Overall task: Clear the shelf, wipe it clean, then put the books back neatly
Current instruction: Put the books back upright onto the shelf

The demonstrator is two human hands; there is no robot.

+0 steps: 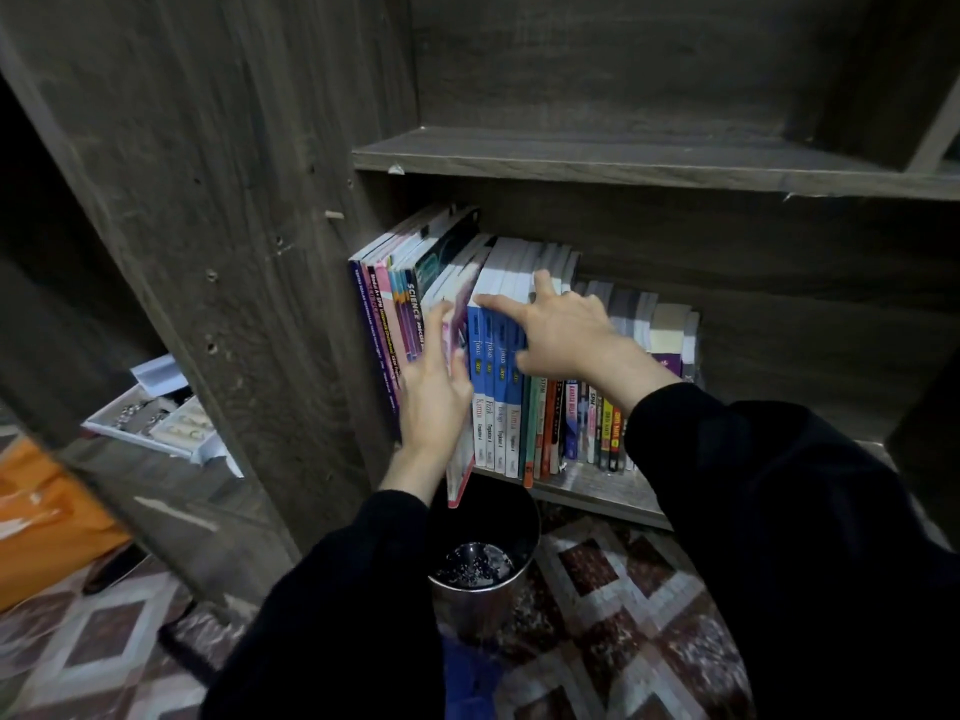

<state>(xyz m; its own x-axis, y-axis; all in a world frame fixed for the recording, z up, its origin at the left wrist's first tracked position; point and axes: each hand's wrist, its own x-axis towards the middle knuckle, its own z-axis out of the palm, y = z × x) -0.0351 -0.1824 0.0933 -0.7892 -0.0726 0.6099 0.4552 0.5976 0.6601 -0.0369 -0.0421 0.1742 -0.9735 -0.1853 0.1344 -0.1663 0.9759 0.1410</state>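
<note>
Your left hand (434, 392) has its grip clamped on a thin pink-covered book (460, 397) jutting past the dark wooden shelf (587, 488) edge; your right hand (563, 330), fingers apart, rests atop the upright blue-spined books (496, 387).

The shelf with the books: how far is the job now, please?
Ambiguous stage: the shelf holds a full row of books, and no cloth is visible. In hand: the left hand grips a pink book sticking out from the row; the right hand rests on the blue books. Whether wiping is done cannot be told.
</note>
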